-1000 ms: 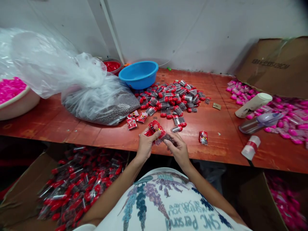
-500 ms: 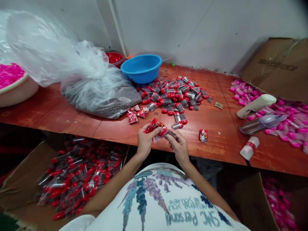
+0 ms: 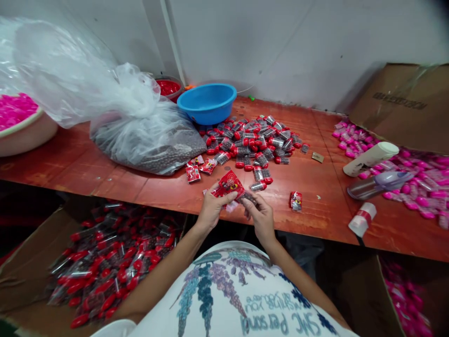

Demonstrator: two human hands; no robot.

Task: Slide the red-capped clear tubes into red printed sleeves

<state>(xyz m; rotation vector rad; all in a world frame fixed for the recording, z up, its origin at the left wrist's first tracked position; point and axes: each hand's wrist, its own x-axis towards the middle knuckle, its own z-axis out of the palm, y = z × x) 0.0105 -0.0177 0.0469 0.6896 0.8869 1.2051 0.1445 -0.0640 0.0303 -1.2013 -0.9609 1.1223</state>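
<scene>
Head view: red packet spread flatter between two grasping hands

Left hand pinches a printed red packet between thumb and fingers, above the front edge of the red-brown table. Half a second ago the packet looked narrower and more bunched; now more of its printed face shows, turned upward. Right hand grasps something small and clear with dark beads at the packet's right end; the fingers hide much of it, and whether it sits inside the packet cannot be told. Both hands have hardly moved.

Beyond them, the pile of red-capped containers keeps its place in front of the blue basin. Several other red packets lie as before beside the plastic bag, and a lone red packet rests to the right, well apart from the pile.
</scene>
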